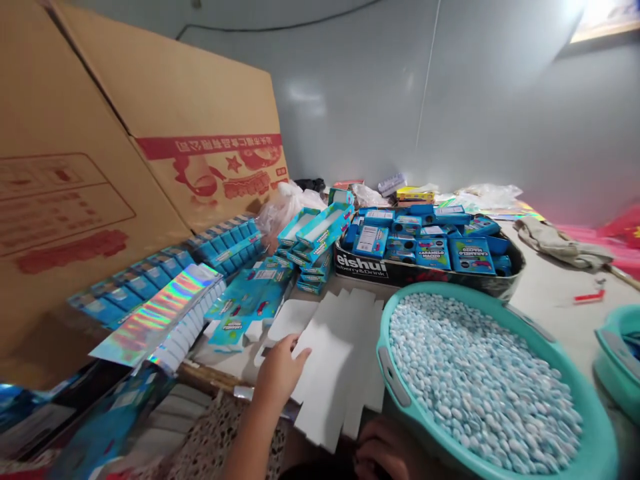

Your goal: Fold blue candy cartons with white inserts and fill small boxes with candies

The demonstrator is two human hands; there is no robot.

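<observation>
My left hand (283,368) grips the left edge of a flat white carton blank (330,360), its thumb on top and the other fingers partly hidden at the edge. The blank lies plain side up, with its flaps spread out. Just below its lower right end is my right hand (383,448), in deep shadow, its fingers hard to make out. A white plastic tray (293,319) sits beyond my left hand. Printed blue carton blanks (250,303) lie to the left. On the right, a teal basin (480,297) is full of small pale blue and white wrapped candies.
A black-sided carton (425,270) behind the basin holds many small blue candy boxes. Open blue trays (320,233) are stacked beside it. Large cardboard boxes (200,113) wall off the left. A cloth (560,243) and a second teal basin (613,353) are at right.
</observation>
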